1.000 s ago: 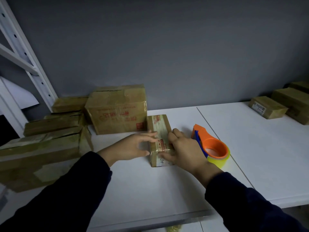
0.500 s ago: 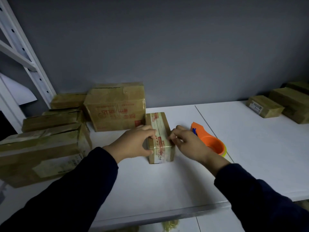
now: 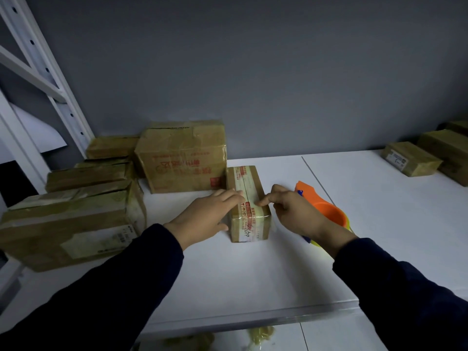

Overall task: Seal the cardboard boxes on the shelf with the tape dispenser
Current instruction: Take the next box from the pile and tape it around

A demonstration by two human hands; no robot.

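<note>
A small cardboard box (image 3: 249,230) lies in the middle of the white shelf (image 3: 240,279), with clear tape and red print running along its top seam. My left hand (image 3: 205,216) rests against the box's left side, its fingers lying flat over the top edge. My right hand (image 3: 293,214) is at the box's right side and presses its index fingertip on the tape on top. The orange tape dispenser (image 3: 329,211) with its yellowish roll lies on the shelf just behind my right hand, partly hidden by it; neither hand holds it.
A larger taped box (image 3: 184,158) stands right behind the small one. Several flat boxes (image 3: 65,224) are stacked at the left by the white shelf upright (image 3: 50,79). More boxes (image 3: 410,159) sit at the far right. A grey wall closes the back.
My right hand has shifted from the box's near end onto its top, the index finger now on the tape. My left hand has slid up over the top edge. The dispenser stays put.
</note>
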